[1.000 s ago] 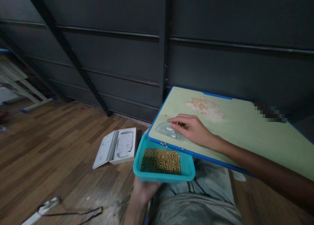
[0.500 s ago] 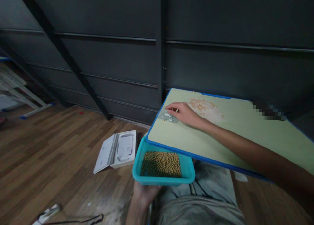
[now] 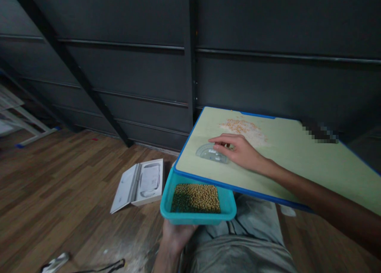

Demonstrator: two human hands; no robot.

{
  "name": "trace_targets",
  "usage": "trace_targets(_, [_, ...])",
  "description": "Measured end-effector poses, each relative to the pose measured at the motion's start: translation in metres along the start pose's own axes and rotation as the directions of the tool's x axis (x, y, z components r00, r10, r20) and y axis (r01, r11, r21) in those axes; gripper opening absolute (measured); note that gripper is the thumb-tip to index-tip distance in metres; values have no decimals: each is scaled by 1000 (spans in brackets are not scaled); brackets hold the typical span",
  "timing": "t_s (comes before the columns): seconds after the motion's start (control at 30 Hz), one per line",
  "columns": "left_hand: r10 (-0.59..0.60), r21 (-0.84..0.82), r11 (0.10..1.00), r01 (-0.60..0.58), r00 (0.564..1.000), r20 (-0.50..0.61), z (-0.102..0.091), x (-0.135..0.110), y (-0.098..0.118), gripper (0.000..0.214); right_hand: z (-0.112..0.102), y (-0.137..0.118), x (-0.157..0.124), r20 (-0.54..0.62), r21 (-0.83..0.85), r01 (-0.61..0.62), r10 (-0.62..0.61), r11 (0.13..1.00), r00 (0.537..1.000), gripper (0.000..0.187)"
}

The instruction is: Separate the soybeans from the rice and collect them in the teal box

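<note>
My left hand (image 3: 175, 235) grips a teal tray (image 3: 230, 207) from underneath, holding it just under the near edge of a green desk with a blue rim (image 3: 297, 158). The tray is filled with yellowish and green beans (image 3: 196, 197). My right hand (image 3: 238, 152) lies on the desk with fingers pressed on a clear plastic protractor (image 3: 208, 153), which lies flat near the desk's left side. A pile of mixed pale grains (image 3: 242, 128) sits on the desk just beyond the hand.
An open white box (image 3: 139, 183) lies on the wooden floor to the left. A cable and a pale object (image 3: 55, 262) lie at the bottom left. A dark panelled wall stands behind the desk. My lap in grey trousers (image 3: 238, 249) is below the tray.
My right hand slid the protractor away to the desk's far left, then pulled it back toward the near edge. The few loose beans by the edge are gone. The tray stays put.
</note>
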State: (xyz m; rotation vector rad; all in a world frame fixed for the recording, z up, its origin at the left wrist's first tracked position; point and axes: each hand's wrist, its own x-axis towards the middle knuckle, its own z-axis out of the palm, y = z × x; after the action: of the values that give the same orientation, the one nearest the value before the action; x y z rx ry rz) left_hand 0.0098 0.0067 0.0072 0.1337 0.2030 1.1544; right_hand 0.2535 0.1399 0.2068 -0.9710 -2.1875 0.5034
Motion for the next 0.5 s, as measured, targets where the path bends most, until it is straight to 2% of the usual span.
trace_targets(0.1, [0, -17, 1000, 0, 999, 47, 0, 2, -2, 37, -27, 33, -8, -196, -71, -82, 66, 994, 978, 19])
trace_targets(0.2, [-17, -23, 1000, 19, 998, 68, -3, 4, -6, 38, -46, 68, -16, -293, -30, -171, 155, 985, 944, 19])
trace_targets(0.33, [-50, -5, 999, 50, 996, 67, -8, 6, -12, 43, -49, 95, -22, -291, -22, -187, 172, 982, 941, 18])
trace_targets(0.5, [-102, -41, 993, 108, 987, 124, -14, 8, -12, 48, -42, 94, -21, -260, 34, -179, 182, 983, 948, 18])
